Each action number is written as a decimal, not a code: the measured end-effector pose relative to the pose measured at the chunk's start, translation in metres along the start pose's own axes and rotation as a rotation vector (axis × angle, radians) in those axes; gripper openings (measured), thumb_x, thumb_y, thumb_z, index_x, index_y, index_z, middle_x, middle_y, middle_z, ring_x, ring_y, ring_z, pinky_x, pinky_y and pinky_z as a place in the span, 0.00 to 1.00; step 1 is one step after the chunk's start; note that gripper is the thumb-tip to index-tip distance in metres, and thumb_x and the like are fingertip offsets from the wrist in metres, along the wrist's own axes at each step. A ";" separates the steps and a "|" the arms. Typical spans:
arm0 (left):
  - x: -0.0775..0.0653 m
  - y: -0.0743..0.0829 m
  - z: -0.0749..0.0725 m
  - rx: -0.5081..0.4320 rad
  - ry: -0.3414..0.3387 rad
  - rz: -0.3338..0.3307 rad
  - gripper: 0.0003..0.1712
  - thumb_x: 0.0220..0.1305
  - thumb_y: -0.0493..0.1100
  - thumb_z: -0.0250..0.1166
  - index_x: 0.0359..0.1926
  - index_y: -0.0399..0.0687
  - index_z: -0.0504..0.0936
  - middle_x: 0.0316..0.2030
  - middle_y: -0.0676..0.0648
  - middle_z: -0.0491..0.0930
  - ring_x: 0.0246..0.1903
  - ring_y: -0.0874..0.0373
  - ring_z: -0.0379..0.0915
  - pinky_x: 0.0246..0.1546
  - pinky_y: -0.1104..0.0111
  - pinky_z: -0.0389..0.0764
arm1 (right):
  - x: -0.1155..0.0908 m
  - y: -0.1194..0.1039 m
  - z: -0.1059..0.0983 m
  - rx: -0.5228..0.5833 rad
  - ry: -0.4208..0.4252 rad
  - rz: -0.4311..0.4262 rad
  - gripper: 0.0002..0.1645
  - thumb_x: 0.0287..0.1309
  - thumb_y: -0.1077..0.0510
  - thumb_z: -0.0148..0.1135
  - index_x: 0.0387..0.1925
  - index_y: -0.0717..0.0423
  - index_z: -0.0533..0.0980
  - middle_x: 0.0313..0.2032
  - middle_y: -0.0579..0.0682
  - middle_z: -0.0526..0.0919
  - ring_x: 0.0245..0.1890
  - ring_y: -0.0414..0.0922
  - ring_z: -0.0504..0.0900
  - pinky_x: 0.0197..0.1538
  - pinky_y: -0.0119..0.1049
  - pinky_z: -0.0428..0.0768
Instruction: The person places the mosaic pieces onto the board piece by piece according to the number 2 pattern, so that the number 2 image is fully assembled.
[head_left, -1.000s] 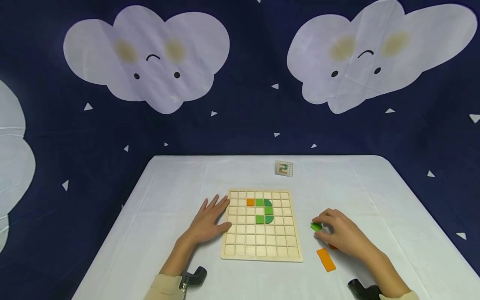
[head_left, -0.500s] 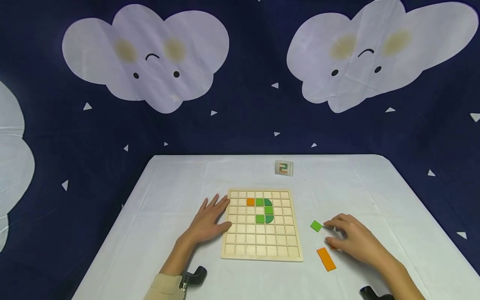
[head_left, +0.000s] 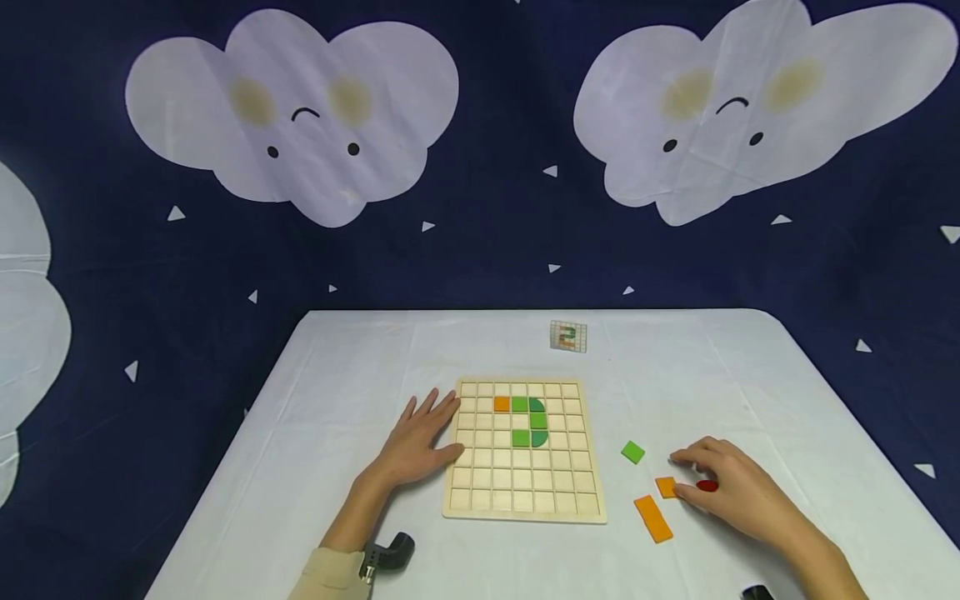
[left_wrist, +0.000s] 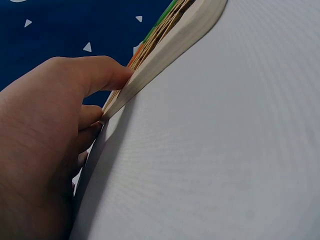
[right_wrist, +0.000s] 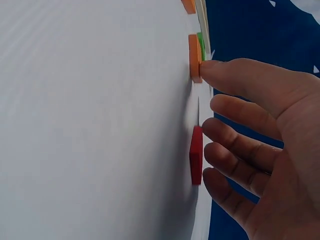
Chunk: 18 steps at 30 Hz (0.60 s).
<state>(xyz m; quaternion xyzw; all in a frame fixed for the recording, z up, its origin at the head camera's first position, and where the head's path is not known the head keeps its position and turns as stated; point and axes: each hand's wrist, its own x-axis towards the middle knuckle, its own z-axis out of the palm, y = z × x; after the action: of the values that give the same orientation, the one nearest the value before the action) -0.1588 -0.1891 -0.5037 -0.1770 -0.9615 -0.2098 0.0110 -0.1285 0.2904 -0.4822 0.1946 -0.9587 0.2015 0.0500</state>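
Observation:
A square wooden grid board [head_left: 491, 503] lies mid-table, with an orange square, several green squares and two dark green quarter-round pieces set in its upper cells. My left hand [head_left: 417, 446] rests spread along its left edge; in the left wrist view the thumb [left_wrist: 112, 75] touches the board's side. Right of the board my right hand [head_left: 731, 487] hovers low with bent, parted fingers. In the right wrist view its thumb overlaps the small orange square tile [right_wrist: 195, 57], and a red tile [right_wrist: 196, 155] lies below the other fingers. The red tile is partly hidden from the head view.
A green square tile [head_left: 633, 452] and an orange rectangular tile [head_left: 653, 518] lie between board and right hand. Farther back stands a small pattern card [head_left: 568, 337] showing a figure on a grid. A dark blue cloth with clouds hangs behind the white table [head_left: 360, 358].
My right hand has let go of the green tile and moved right and toward me, uncovering the orange square and part of the red tile. My left hand has stayed put.

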 end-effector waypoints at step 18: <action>0.001 0.000 0.001 0.005 0.005 -0.016 0.44 0.60 0.63 0.58 0.73 0.51 0.59 0.72 0.55 0.54 0.73 0.54 0.39 0.70 0.55 0.36 | -0.014 0.020 -0.005 0.039 0.040 0.026 0.20 0.42 0.56 0.78 0.39 0.39 0.83 0.36 0.32 0.77 0.33 0.36 0.72 0.35 0.34 0.74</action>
<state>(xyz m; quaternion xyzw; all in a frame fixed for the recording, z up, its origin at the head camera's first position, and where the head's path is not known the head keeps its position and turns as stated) -0.1599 -0.1886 -0.5050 -0.1689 -0.9633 -0.2081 0.0121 -0.1235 0.3138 -0.4876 0.1789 -0.9558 0.2246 0.0628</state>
